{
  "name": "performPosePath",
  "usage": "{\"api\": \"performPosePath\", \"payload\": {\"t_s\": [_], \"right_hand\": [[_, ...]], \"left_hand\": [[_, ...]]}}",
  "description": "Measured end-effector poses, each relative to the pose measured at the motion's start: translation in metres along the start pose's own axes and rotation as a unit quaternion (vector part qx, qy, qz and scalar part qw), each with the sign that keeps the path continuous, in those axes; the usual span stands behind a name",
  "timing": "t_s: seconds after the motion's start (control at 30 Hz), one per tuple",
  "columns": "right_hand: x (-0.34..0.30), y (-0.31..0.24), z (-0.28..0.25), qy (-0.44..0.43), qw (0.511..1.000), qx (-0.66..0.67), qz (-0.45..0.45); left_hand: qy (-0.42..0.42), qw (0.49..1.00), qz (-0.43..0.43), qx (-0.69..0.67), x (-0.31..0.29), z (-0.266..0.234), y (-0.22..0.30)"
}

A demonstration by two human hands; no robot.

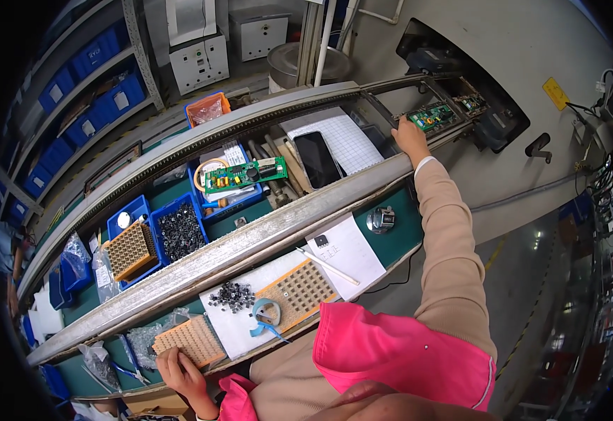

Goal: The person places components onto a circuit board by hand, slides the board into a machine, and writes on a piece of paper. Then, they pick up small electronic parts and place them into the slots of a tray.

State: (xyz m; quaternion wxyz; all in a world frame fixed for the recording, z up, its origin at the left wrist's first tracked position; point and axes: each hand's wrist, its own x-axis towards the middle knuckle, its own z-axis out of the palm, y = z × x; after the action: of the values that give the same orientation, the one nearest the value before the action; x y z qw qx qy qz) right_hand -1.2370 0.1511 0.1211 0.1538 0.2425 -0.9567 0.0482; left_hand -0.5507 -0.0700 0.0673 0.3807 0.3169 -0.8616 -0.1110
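Note:
My right hand (410, 137) reaches out to the far right end of the conveyor rails, its fingers closed at the near-left edge of a green circuit board (430, 117) in a carrier. At the lower left, my left hand (181, 373) has its bent fingers on the near edge of a tan panel (192, 339) with rows of small parts. Next to that panel lie a pile of small black components (232, 297), a blue wrist strap (267, 316) and a second tan panel (299, 291) in an orange frame.
Another green circuit board (244, 175) rests on a blue bin. A phone (317, 160) lies on gridded paper between the rails. A blue bin of black parts (181, 230) stands farther left. A white pen (329, 266) lies on paper, near a clear round container (381, 219). Pliers (135, 373) lie at lower left.

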Motion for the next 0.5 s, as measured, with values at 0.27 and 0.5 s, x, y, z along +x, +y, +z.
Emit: {"api": "performPosePath", "payload": {"t_s": [0.27,0.5], "right_hand": [[-0.0012,-0.0023,-0.0005,-0.002,1.0,-0.01,-0.005],[-0.0009,0.0013,0.0017,0.004,1.0,-0.017,-0.011]], "left_hand": [[-0.004,1.0,-0.011,-0.001,-0.0019,-0.0014,-0.0001],[-0.004,1.0,-0.007,0.0,-0.0007,-0.0015,0.0008]]}}
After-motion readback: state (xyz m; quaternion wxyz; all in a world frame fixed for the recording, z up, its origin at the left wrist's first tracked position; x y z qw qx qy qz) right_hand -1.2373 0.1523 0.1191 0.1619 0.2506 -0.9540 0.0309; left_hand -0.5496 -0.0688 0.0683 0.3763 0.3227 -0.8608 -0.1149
